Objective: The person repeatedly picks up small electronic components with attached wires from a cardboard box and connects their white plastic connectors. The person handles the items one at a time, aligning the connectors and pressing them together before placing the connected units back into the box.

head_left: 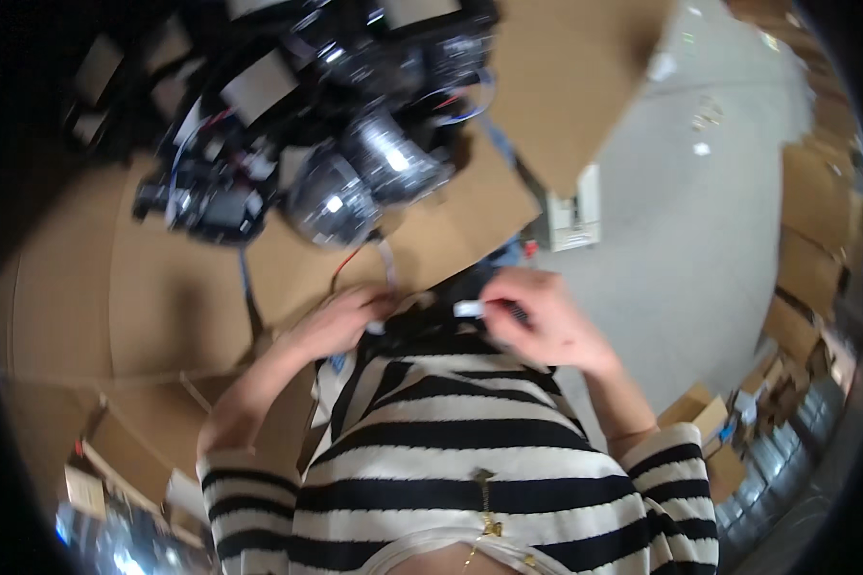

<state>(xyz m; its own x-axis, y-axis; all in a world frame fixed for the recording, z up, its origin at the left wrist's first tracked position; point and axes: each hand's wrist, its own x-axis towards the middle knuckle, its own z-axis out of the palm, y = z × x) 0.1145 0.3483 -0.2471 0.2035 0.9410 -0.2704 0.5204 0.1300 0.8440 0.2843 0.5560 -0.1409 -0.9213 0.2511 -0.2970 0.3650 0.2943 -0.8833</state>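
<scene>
My left hand (340,321) is closed at the end of a red and white wire (387,264) that runs down from a clear plastic-wrapped dark part (331,201). Below its fingertips shows a small white bit (376,328), too blurred to name. Across from it, my right hand (547,316) pinches a small white piece (468,309) that sticks out toward the left. Something dark shows inside its curled fingers, but I cannot make out what. Both hands are held apart, close to my body, at the near edge of the cardboard (451,244).
Several black parts (211,206) with wires, and a second clear-wrapped one (393,158), are heaped on the cardboard at the far left. A white box-like object (575,216) stands on the grey floor (681,268). Cardboard boxes (815,201) line the right side.
</scene>
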